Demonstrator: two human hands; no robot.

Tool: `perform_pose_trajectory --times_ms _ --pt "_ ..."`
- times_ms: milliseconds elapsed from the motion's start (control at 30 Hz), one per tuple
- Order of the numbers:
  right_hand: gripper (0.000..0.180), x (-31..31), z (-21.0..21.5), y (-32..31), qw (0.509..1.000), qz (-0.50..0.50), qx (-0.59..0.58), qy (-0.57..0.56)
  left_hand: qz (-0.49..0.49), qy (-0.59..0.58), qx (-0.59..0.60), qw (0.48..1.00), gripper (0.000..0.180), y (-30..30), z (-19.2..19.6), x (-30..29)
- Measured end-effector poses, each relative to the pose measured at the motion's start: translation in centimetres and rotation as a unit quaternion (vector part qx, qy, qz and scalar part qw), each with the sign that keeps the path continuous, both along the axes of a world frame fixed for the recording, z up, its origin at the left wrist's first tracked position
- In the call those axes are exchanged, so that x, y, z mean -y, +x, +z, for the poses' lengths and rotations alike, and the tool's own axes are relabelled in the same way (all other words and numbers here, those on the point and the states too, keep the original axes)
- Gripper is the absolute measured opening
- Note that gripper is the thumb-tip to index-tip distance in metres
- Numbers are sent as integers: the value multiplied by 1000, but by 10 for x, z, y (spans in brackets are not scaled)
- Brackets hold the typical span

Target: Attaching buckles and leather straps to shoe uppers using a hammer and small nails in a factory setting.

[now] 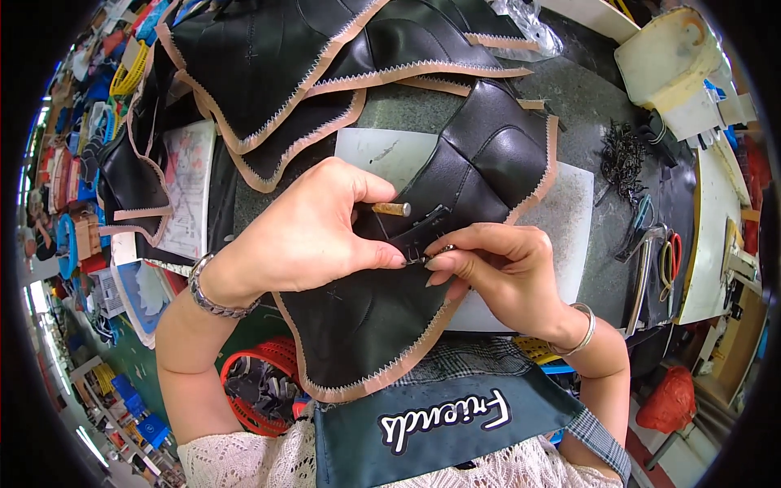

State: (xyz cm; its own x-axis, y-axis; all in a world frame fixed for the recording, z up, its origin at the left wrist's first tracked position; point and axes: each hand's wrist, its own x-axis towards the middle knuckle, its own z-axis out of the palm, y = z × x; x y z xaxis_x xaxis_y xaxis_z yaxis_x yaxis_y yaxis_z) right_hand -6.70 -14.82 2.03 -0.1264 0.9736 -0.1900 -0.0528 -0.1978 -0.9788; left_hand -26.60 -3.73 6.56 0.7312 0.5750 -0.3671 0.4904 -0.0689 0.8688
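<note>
A black leather shoe upper with a tan zigzag-stitched edge lies in front of me, partly over a pale board. My left hand is closed around a short rod-shaped tool with a brownish end. Its thumb tip presses at a small opening in the leather. My right hand pinches a tiny dark piece with a metallic glint at that same spot, fingertips almost meeting the left thumb; its kind is too small to tell. A narrow black strap lies just above the fingertips.
More tan-edged black leather pieces are piled at the back. Rightward lie a heap of black scraps, red-handled scissors and a cream container. A red basket of dark scraps stands below at the left.
</note>
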Motion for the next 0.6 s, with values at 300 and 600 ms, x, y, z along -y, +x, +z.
perform_pose_trajectory --times_ms 300,600 --pt "7 1 -3 -5 996 -42 57 51 -13 45 -36 998 37 -3 -3 5" --pt "8 -3 -10 -6 975 -51 162 143 42 158 2 987 32 1 -15 27"
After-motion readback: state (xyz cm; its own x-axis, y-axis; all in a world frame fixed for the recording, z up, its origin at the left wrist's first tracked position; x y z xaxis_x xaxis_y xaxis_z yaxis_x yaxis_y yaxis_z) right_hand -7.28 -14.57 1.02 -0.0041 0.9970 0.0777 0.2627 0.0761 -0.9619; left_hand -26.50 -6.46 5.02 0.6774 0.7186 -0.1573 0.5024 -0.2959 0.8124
